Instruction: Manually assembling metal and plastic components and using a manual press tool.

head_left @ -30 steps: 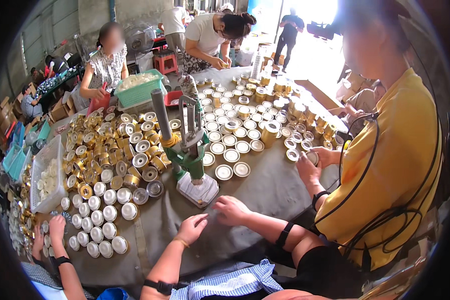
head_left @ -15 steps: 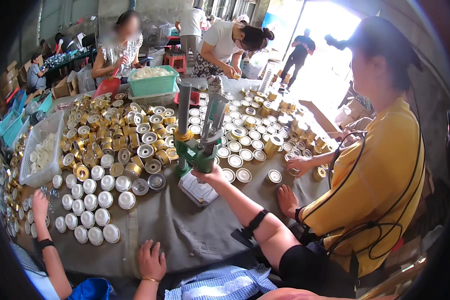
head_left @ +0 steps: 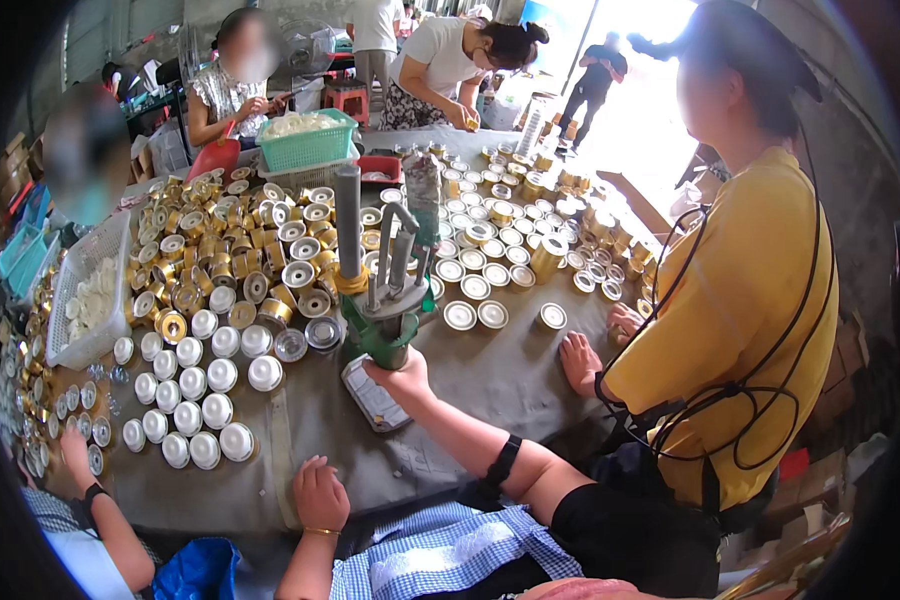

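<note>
A green hand press (head_left: 382,325) with a grey metal post (head_left: 348,222) stands in the middle of the cloth-covered table, on a pale block-shaped base (head_left: 375,395). My right hand (head_left: 402,378) curls in at the lower end of its green head; most fingers and anything in them are hidden. Near the table's front edge, my left hand (head_left: 320,494) rests on the cloth, empty, fingers extended and close together. Left of the press sit several white-topped round caps (head_left: 204,450) in rows. Beside them are clear round pieces (head_left: 290,344).
A heap of gold-sided caps (head_left: 240,240) covers the back left, by a white basket (head_left: 90,310) and a green basket (head_left: 305,148). White-faced gold caps (head_left: 475,287) spread right of the press. A co-worker in yellow (head_left: 740,300) sits right; another co-worker's hand (head_left: 75,455) is left.
My view has shifted slightly. My left hand's fingers have drawn closer together; my right hand stays at the press, whose handle and upper parts have moved. The yellow-clad co-worker's far hand has drawn back.
</note>
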Motion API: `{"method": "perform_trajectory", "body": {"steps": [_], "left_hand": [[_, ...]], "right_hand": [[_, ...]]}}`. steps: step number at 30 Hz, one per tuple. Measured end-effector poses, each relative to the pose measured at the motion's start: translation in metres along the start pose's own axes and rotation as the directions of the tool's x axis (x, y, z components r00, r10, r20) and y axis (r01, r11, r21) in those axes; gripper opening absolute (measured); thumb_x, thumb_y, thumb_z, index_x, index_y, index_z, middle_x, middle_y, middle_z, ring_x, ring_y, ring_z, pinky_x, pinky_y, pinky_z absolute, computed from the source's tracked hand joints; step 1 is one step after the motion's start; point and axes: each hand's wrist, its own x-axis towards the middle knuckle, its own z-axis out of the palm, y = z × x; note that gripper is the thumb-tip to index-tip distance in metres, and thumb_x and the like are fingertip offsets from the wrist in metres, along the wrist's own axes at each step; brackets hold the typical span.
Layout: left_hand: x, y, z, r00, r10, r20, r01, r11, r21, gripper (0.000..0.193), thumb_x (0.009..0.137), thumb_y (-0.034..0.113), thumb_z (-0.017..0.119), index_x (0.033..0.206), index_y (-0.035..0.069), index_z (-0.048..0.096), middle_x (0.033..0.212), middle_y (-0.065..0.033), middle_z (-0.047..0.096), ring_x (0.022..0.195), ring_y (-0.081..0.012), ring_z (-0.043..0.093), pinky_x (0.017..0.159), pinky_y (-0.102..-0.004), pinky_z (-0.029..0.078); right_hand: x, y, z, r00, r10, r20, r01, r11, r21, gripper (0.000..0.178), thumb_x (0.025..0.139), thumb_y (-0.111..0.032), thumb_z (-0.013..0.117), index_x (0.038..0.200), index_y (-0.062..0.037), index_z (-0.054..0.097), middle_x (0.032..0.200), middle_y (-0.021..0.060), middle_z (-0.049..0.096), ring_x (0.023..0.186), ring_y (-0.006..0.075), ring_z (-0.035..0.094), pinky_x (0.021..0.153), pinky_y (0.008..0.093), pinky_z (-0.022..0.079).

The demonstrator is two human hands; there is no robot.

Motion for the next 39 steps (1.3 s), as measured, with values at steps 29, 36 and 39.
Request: {"method": "perform_trajectory", "body": {"steps": [29,36,39], "left_hand": [[0.038,-0.064,-0.019,0.860,-0.374,-0.347,0.456,0.868,0.196,0.060,0.068,0.028,0.076,0.117,0.006,0.049,0.112,-0.0160,0.052,0.104,-0.0379,0.050,0.089,-0.0497,0.041],[0.042,-0.046,-0.020,0.880,-0.239,-0.411,0.290,0.955,0.066,0.071,0.066,0.019,0.081,0.125,0.004,0.045,0.128,-0.0248,0.045,0.115,-0.0405,0.050,0.091,-0.0462,0.048],[0.040,-0.034,-0.014,0.933,-0.260,-0.249,0.203,0.951,-0.233,0.077,0.063,0.020,0.084,0.127,0.004,0.045,0.132,-0.0251,0.044,0.119,-0.0423,0.047,0.094,-0.0463,0.046]], "right_hand": [[-0.093,-0.024,-0.041,0.814,-0.289,0.505,0.495,0.799,-0.341,0.025,0.073,-0.001,0.070,0.098,-0.0033,0.065,0.105,0.0163,0.060,0.092,0.0287,0.062,0.076,0.0337,0.053],[-0.099,-0.022,0.033,0.823,0.018,0.568,0.214,0.917,-0.338,0.045,0.083,-0.016,0.070,0.122,0.0008,0.053,0.120,0.0200,0.054,0.091,0.0292,0.064,0.078,0.0331,0.054],[-0.096,0.005,0.049,0.843,0.216,0.493,-0.077,0.955,-0.287,0.059,0.087,-0.023,0.068,0.133,0.0032,0.042,0.126,0.0224,0.053,0.096,0.0292,0.065,0.086,0.0348,0.052]]}}
